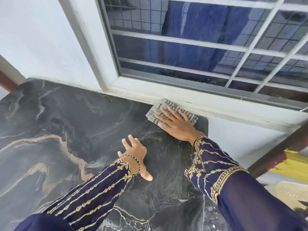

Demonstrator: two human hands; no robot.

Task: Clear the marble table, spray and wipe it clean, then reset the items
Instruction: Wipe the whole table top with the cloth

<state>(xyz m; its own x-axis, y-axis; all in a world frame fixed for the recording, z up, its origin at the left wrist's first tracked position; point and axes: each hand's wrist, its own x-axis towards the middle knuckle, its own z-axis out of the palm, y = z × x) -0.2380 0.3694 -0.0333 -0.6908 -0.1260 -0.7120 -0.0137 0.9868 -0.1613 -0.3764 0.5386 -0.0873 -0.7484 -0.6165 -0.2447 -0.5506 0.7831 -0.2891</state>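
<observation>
The black marble table with white and tan veins fills the lower left and middle of the head view. A folded grey striped cloth lies flat at the table's far right corner, against the window sill. My right hand presses flat on the cloth, fingers spread. My left hand rests palm down on the bare marble nearer to me, fingers apart, holding nothing. Both arms wear dark blue sleeves with gold embroidery.
A white-framed window with a grille rises right behind the table. A white wall stands at the left. Past the table's right edge are a brown and yellow piece of furniture and a woven straw object.
</observation>
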